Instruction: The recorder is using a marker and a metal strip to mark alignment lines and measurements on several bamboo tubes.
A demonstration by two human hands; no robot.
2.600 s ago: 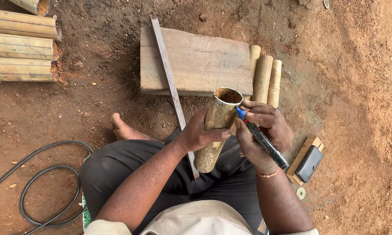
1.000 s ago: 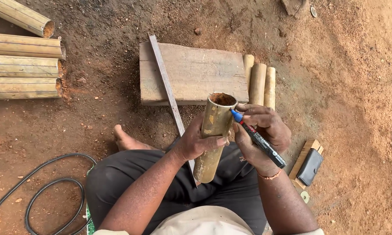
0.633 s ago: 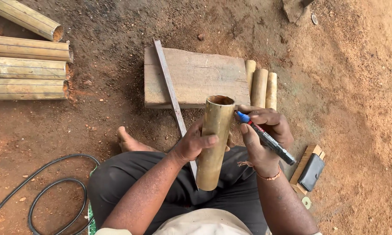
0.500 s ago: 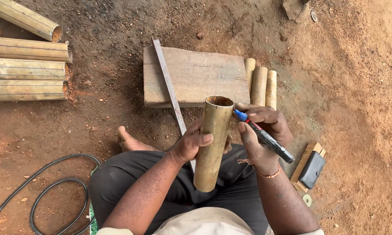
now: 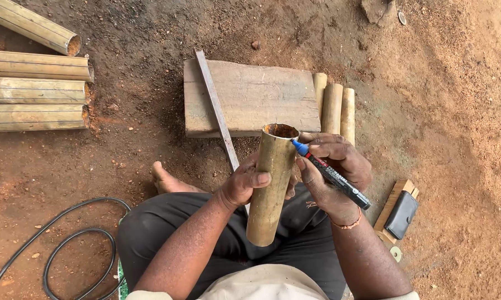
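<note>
While the person sat on the dirt ground [image 5: 450, 111], the left hand [image 5: 244, 182] was wrapped around the middle of a bamboo tube [image 5: 271, 183], fingers closed on it and holding it nearly upright over the lap, its hollow end up. The right hand [image 5: 333, 172] pinched a black marker [image 5: 333, 175] with a blue tip — the tip touched the tube's upper rim. Beyond the tube lay a wooden plank [image 5: 250, 97] with a metal ruler [image 5: 217, 108] slanting across its left edge, and three short bamboo pieces [image 5: 334, 103] just beside its right end. Longer bamboo poles [image 5: 33, 89] were stacked at far left — a black hose [image 5: 67, 244] curled near the knee.
</note>
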